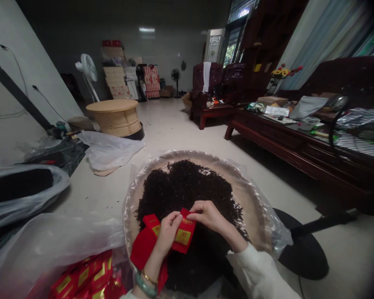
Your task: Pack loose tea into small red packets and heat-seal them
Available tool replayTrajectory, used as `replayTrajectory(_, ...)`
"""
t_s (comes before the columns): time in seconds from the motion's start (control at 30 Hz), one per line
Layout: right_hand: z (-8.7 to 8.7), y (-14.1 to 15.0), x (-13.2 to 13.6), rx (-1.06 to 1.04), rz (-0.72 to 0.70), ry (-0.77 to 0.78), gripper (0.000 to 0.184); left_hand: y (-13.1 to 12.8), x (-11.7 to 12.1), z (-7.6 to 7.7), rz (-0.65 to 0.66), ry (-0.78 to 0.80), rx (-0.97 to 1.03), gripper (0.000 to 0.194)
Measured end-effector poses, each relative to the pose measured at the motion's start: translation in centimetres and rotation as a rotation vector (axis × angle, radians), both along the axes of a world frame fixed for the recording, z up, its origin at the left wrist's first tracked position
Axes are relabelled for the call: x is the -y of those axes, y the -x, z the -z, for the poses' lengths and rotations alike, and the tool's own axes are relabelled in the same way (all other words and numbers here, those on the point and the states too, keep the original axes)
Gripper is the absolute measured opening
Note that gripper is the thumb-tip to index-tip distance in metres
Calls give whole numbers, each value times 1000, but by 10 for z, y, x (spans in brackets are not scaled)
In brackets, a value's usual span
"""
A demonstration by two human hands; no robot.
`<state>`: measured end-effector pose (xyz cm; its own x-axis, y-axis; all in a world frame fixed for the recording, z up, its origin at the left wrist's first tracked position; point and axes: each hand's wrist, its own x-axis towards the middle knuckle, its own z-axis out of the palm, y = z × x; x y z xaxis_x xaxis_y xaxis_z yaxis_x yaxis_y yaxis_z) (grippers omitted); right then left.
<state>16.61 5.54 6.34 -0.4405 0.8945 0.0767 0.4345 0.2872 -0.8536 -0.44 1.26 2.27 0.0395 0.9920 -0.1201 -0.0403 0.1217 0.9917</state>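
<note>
Both hands meet at a small red packet (184, 236) with a gold label, held over the heap of dark dried leaves (187, 182). My left hand (168, 230) is closed, thumb and fingers pinching the packet's left side. Fingertips of my right hand (207, 216) pinch its upper right corner. More red packets (143, 247) lie behind and beneath my left wrist, on the near left part of the leaves. The leaves rest in a wide round tray (258, 216) lined with clear plastic.
At lower left a clear plastic bag (65, 232) holds several red and gold packets (84, 278). Another bag of dark leaves (21, 185) stands farther left. A round black base (305, 253) is right of the tray. A dark wooden table (286, 145) stands right; a round tan stand (115, 118) is ahead.
</note>
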Motion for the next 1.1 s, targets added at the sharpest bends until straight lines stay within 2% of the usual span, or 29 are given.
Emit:
replayTrajectory(0.1, -3, 0, 0, 60, -11, -10, 15, -4, 0, -1, -5, -13, 8, 39)
replayTrajectory(0.23, -1, 4, 3, 182, -42, -164, 29, -11, 5, -1, -11, 3, 75, 38)
replayTrajectory(0.3, 3, 6, 4, 183, -44, -202, 34, -14, 8, -1, 52, 92, 201, 39)
replayTrajectory(0.37, 8, 7, 2, 156, -52, -214, 34, -16, 11, -1, 182, 208, 312, 49)
replayTrajectory(0.43, 12, 6, 0, 133, -56, -213, 35, -18, 13, 0, 264, 295, 340, 58)
replayTrajectory(0.53, 20, -3, -2, 144, 79, -228, 32, -19, 11, 2, 186, 339, 323, 59)
replayTrajectory(0.6, 31, -17, 0, 248, 250, -267, 28, -17, 8, 4, 96, 345, 340, 61)
replayTrajectory(0.67, 50, -35, 8, 447, 381, -287, 43, -13, 4, 7, 27, 348, 359, 62)
replayTrajectory(0.73, 72, -52, 18, 622, 427, -218, 58, -9, 1, 10, -9, 347, 367, 61)
replayTrajectory(0.8, 92, -65, 28, 680, 407, -158, 57, -7, -2, 12, -25, 343, 370, 62)
replayTrajectory(0.87, 106, -72, 34, 618, 391, -142, 50, -7, -3, 13, -20, 336, 373, 63)
replayTrajectory(0.93, 113, -75, 36, 513, 383, -145, 45, -8, -2, 12, 3, 333, 373, 62)
replayTrajectory(1.03, 111, -76, 33, 379, 373, -135, 43, -8, -1, 10, 39, 332, 363, 58)
replayTrajectory(1.1, 101, -76, 29, 289, 374, -118, 44, -7, 1, 10, 51, 330, 351, 57)
